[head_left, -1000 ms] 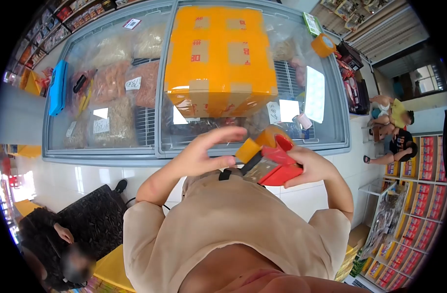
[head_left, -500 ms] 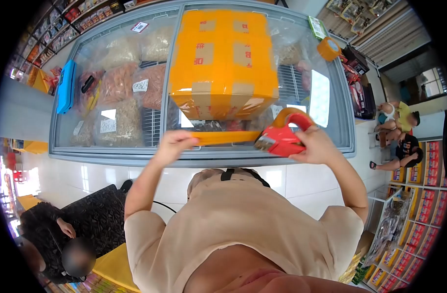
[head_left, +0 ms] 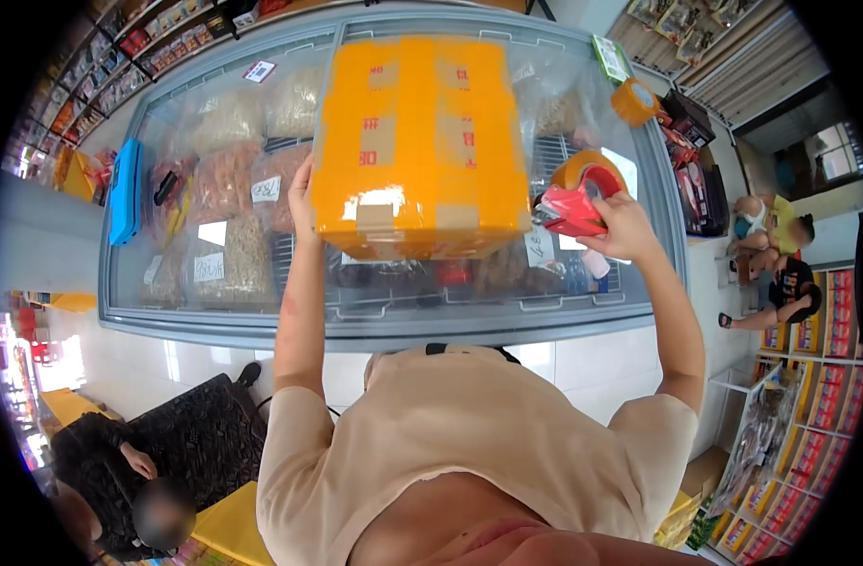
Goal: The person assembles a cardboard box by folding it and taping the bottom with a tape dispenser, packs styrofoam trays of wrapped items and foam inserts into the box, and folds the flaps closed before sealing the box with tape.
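A cardboard box point(head_left: 422, 141) wrapped in orange-yellow packing tape, with red printing showing through, rests on the glass top of a chest freezer point(head_left: 393, 332). My left hand point(head_left: 303, 200) lies along the box's left side, fingers stretched against it and partly hidden. In my right hand point(head_left: 622, 226) is a red tape dispenser point(head_left: 578, 211) loaded with a roll of orange tape point(head_left: 573, 168). The dispenser's front end is close to the box's right edge; whether tape runs from it to the box, I cannot make out.
A second tape roll point(head_left: 634, 101) stands at the freezer's right rim, near a green-edged card point(head_left: 611, 58). A blue case point(head_left: 125, 193) lies at the left end. Bagged frozen food point(head_left: 226, 181) shows under the glass. Seated people are at lower left and far right.
My left hand has gone from the stretched tape strip to the box's left side. My right hand has carried the dispenser forward, beside the box's right edge. The box appears turned or shifted slightly.
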The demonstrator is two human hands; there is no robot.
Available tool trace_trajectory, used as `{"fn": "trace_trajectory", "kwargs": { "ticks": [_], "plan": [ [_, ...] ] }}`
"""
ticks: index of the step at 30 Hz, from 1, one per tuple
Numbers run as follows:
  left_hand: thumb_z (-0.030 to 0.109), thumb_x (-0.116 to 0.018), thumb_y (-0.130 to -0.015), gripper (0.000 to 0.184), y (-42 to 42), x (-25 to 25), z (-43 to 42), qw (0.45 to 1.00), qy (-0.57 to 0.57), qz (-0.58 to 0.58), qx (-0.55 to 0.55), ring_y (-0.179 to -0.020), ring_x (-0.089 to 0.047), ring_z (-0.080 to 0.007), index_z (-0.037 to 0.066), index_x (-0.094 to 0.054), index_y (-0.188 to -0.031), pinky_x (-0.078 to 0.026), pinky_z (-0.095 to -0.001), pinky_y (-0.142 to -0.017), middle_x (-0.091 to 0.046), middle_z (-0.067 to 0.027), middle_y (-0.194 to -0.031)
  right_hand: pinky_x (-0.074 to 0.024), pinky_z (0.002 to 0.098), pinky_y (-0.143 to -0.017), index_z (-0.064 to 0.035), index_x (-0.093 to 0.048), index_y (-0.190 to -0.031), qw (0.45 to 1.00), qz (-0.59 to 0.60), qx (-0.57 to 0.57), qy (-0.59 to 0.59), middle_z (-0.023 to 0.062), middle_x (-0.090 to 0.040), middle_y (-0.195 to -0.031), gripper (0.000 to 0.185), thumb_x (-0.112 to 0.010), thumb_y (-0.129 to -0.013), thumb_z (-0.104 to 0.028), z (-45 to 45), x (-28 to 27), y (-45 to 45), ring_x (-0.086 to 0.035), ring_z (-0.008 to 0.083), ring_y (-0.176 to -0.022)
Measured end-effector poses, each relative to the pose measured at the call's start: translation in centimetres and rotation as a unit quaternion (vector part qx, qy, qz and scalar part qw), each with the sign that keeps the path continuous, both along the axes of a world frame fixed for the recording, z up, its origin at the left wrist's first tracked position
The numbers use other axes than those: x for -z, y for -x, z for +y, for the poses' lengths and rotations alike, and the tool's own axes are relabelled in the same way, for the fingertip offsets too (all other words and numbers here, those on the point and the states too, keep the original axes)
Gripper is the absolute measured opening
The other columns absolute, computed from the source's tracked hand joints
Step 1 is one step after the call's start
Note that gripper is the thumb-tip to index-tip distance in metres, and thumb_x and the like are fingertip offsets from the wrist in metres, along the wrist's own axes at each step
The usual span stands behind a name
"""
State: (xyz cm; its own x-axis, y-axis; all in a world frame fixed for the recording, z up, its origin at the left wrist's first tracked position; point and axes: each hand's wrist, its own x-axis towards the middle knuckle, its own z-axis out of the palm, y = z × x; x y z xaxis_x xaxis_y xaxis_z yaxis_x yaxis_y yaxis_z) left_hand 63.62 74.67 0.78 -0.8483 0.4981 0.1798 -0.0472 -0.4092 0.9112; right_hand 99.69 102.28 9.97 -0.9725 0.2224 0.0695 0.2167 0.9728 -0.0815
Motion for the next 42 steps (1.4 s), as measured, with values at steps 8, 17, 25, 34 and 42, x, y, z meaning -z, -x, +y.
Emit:
{"fn": "trace_trajectory", "kwargs": {
  "ticks": [8,17,25,34,42],
  "plan": [
    [0.026,-0.037,-0.092,0.061,8.1,2.8,3.7,0.973,0.126,0.122,0.154,-0.109,-0.046,-0.0247,0.009,0.0,-0.137,-0.044,-0.0349,-0.085,-0.033,-0.017,-0.131,-0.0395,0.0358,-0.07,-0.0052,-0.054,-0.077,0.992,0.01,-0.119,0.03,0.0114,-0.052,-0.061,0.047,-0.07,-0.057,-0.044,4.0,0.6,4.7,-0.052,0.0293,-0.067],
    [0.047,-0.051,-0.078,0.081,16.7,-9.1,10.2,0.296,0.744,0.599,0.009,-0.12,-0.033,-0.0396,0.018,-0.005,-0.138,-0.027,-0.0472,-0.098,-0.028,-0.0189,-0.136,-0.0394,0.0321,-0.067,0.0002,-0.057,-0.083,0.991,0.049,-0.115,0.046,0.0092,-0.053,-0.054,0.055,-0.065,-0.062,-0.05,-3.3,1.6,7.9,-0.052,0.0254,-0.052],
    [0.034,-0.039,-0.087,0.039,2.5,-12.8,23.7,0.642,0.39,0.63,0.197,-0.107,-0.047,-0.0306,0.01,-0.049,-0.116,-0.034,-0.0359,-0.093,-0.048,-0.014,-0.12,-0.038,0.0305,-0.065,-0.001,-0.056,-0.071,0.991,0.11,-0.058,0.048,0.011,-0.052,-0.047,0.049,-0.064,-0.062,-0.049,-11.0,1.3,11.8,-0.052,0.0253,-0.046],
    [0.029,-0.045,-0.083,0.029,-7.0,-9.4,25.8,0.683,0.331,0.627,0.176,-0.102,-0.05,-0.0265,0.008,-0.062,-0.094,-0.033,-0.0359,-0.092,-0.059,-0.0089,-0.103,-0.0368,0.0323,-0.072,-0.0045,-0.057,-0.08,0.995,0.054,-0.08,-0.019,0.01,-0.056,-0.056,0.047,-0.062,-0.063,-0.048,-5.6,1.2,3.5,-0.057,0.0236,-0.059],
    [0.023,-0.052,-0.081,0.019,-16.4,-9.9,23.5,0.646,0.194,0.641,0.366,-0.096,-0.052,-0.0237,0.009,-0.062,-0.087,-0.027,-0.0431,-0.098,-0.06,-0.0053,-0.094,-0.0405,0.0371,-0.069,-0.005,-0.056,-0.075,0.986,0.039,0.133,-0.093,0.0095,-0.056,-0.056,0.044,-0.065,-0.063,-0.046,3.4,0.4,-8.3,-0.055,0.0286,-0.058]
  ]
}}
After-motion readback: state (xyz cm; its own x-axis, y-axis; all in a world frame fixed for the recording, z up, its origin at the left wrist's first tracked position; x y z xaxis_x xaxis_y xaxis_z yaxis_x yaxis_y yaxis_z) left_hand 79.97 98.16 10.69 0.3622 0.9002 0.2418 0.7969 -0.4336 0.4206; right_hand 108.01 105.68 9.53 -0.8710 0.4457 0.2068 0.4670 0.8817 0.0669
